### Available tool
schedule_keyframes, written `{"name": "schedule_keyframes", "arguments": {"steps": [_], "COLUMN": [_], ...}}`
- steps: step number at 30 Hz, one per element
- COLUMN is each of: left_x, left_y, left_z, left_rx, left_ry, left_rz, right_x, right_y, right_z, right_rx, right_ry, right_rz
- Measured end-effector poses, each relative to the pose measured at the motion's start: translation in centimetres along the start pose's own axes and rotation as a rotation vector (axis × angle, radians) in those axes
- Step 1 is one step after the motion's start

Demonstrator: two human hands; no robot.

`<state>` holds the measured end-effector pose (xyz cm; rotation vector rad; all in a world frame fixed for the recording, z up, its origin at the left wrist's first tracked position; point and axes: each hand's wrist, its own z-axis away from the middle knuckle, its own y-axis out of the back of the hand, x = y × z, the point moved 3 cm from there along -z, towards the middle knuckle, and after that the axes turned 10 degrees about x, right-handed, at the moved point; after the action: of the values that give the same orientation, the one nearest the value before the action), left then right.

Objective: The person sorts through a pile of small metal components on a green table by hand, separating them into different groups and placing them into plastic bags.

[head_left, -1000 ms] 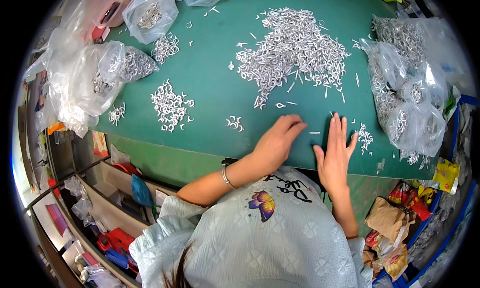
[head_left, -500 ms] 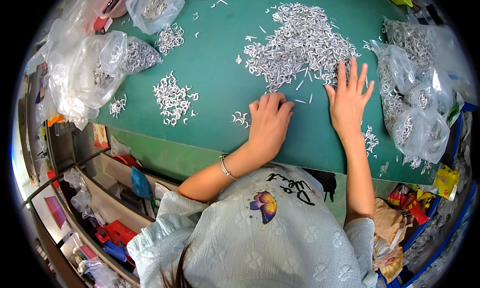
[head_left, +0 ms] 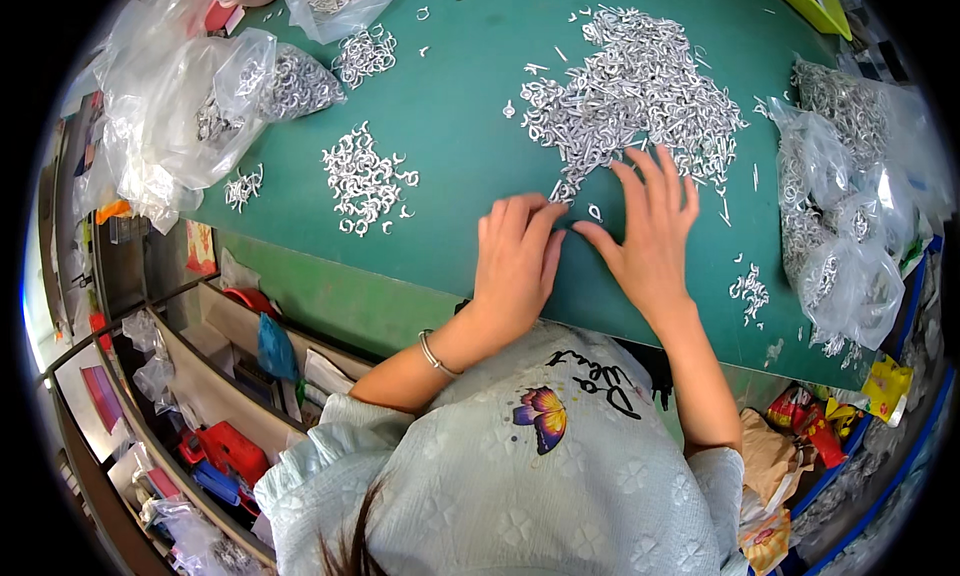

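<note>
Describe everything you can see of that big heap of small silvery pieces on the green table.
The big heap is a loose, irregular mound of many small, shiny, metal-looking pieces, some curved like hooks or crescents, some straight and thin. It lies spread on the green table, with stray bits around its edges. The left hand and right hand are at its near edge; exact contact is unclear.
</note>
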<state>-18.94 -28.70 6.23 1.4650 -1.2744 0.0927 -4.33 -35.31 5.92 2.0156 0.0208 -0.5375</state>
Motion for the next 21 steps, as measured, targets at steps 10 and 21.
{"name": "schedule_keyframes", "arguments": {"steps": [10,21], "left_x": [-0.3,1.0], "left_y": [-2.3,-1.2], "left_z": [-1.8,0.6], "left_rx": [-0.155,-0.162], "left_ry": [-0.059,-0.066], "left_rz": [-0.041,0.134], "right_x": [4.1,1.4], "right_y": [-0.2,3.2], "right_z": [-2.1,3.9], "right_rx": [0.12,-0.395], "right_ry": [0.015,0.078], "right_rz": [-0.081,-0.054]}}
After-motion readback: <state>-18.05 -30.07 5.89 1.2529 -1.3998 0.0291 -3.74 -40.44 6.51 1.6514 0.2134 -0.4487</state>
